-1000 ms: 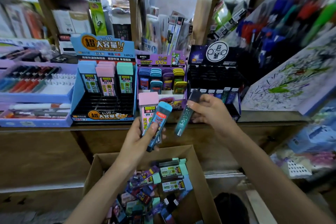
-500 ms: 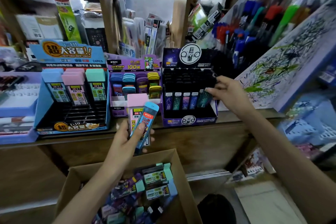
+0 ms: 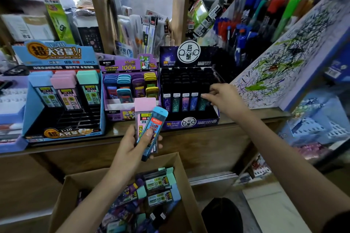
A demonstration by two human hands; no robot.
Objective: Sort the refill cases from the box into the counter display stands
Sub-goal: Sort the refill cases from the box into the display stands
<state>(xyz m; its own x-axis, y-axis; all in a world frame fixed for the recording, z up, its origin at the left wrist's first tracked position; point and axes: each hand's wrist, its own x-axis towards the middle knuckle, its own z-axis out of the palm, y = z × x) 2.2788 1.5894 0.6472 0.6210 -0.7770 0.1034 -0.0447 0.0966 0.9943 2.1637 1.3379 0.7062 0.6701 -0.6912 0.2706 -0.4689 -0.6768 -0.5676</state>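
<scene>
Left hand point(image 3: 130, 145) is raised over the box point(image 3: 181, 172), in front of the tabletop point(image 3: 246, 119) edge. Its fingers point(image 3: 160, 145) wrap two refill cases at once: a pink-capped case point(image 3: 145, 107) behind and a blue case point(image 3: 157, 119) in front, tilted right, with the thumb pressed across the blue one's label.

Right hand point(image 3: 227, 98) reaches into the black stand point(image 3: 189, 122) on the tabletop. Its fingertips point(image 3: 205, 97) sit at the cap of the teal case point(image 3: 202, 104), the rightmost of five standing upright in the front row. Fingers are narrow, close together; cannot tell if they pinch the case or only touch it.

Purple stand point(image 3: 121, 108) is just left of the black one, holding blue, purple and yellow cases in rows. Blue stand point(image 3: 62, 132) is further left, with blue-, pink- and green-capped cases in its back row.

The box sits below the tabletop, open, with loose cases point(image 3: 159, 185) heaped inside, mostly green-capped and purple ones. Scribbled board point(image 3: 284, 66) leans at the right.
</scene>
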